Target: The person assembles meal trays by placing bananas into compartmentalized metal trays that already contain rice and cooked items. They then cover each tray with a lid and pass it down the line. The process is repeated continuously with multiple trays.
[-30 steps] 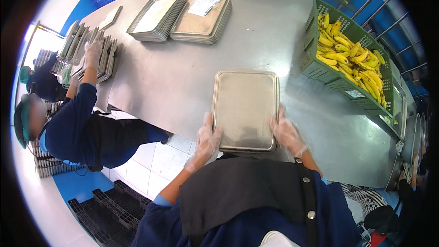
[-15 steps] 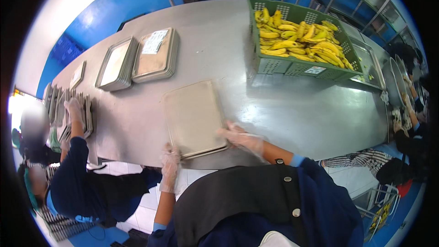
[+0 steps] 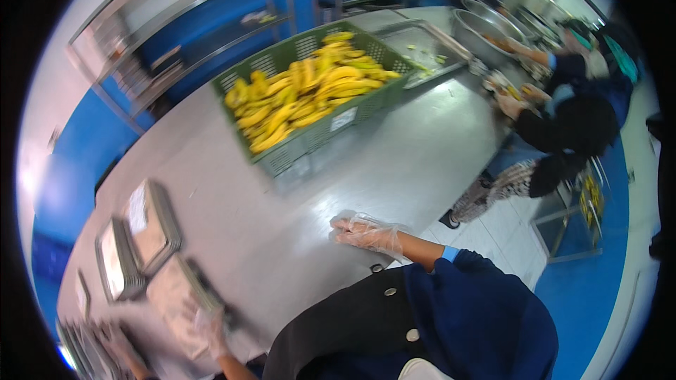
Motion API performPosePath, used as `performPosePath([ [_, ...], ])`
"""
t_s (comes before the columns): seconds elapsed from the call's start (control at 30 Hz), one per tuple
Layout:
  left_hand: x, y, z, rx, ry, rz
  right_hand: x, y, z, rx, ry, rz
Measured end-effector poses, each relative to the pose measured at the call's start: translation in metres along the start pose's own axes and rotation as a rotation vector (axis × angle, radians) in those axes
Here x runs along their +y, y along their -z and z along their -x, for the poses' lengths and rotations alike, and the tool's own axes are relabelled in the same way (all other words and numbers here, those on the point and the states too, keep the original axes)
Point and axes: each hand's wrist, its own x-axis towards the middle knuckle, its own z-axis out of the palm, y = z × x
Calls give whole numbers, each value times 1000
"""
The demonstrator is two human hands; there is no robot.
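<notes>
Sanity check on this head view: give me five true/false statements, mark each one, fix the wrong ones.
1. The left hand is at a rectangular metal tray. True.
2. The green crate holds yellow bananas and stands on the metal table. True.
3. The right hand holds a second tray. False: no object shows in it; it is at the metal table, apart from the trays.
4. The white sheet lies on the yellow bananas. False: it lies on top of a tray stack.
5. A co-worker's hand shows to the left of the person's left hand. True.
</notes>
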Motion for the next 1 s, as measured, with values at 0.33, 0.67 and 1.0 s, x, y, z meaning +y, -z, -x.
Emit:
performPosePath([
  [0.33, -64, 34, -32, -19, 146, 21, 44, -2, 54, 516, 62, -24],
  [0.67, 157, -7, 49, 320, -459, 40, 50, 4, 35, 555, 108, -30],
  [1.0, 186, 25, 84, 0, -527, 437, 64, 170, 68, 837, -112, 382],
])
